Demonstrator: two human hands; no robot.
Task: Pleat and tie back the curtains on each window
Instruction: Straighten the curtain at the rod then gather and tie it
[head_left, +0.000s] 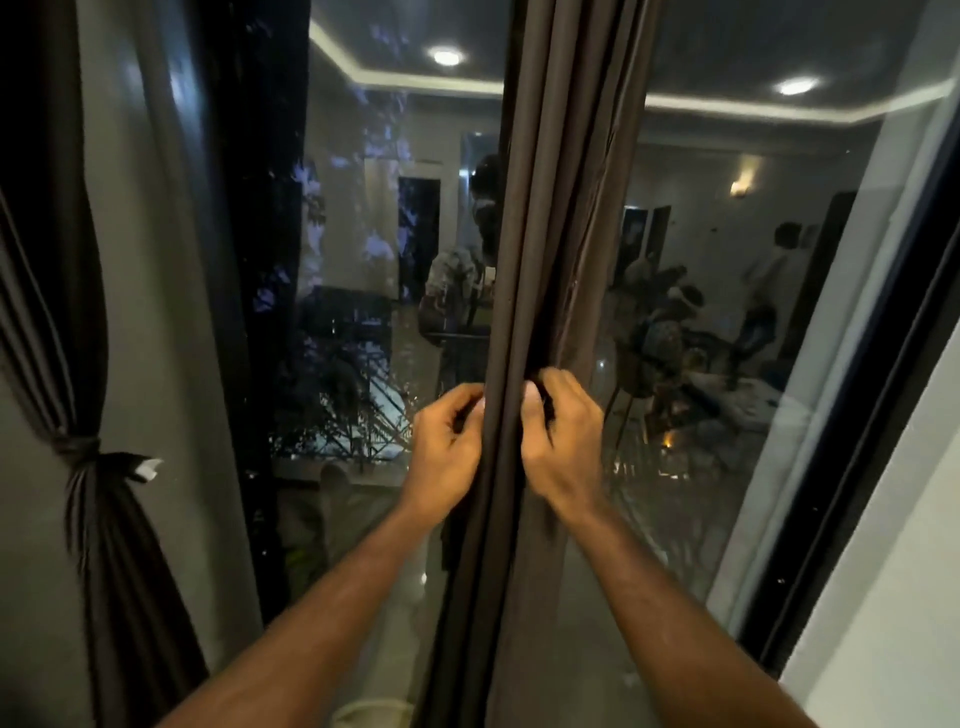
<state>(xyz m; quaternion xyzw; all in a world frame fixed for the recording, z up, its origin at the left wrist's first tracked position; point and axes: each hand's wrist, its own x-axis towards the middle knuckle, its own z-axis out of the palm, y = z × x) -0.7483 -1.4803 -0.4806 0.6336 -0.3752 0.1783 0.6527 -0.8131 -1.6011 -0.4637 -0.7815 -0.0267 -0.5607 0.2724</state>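
Note:
A dark brown curtain (545, 218) hangs gathered in narrow vertical folds down the middle of the window. My left hand (447, 441) pinches the folds on their left edge with curled fingers. On the right edge, at the same height, my right hand (561, 431) grips the folds, its thumb pressed on the front of the fabric. A second dark curtain (57, 322) hangs at the far left, bunched and bound by a knotted tie-back (83, 452).
The large window pane (363, 260) is dark and reflects a lit room with ceiling lights and people. A black window frame (841, 467) runs diagonally at the right, with a white wall (893, 623) beyond it. A grey wall strip (166, 312) separates the two curtains.

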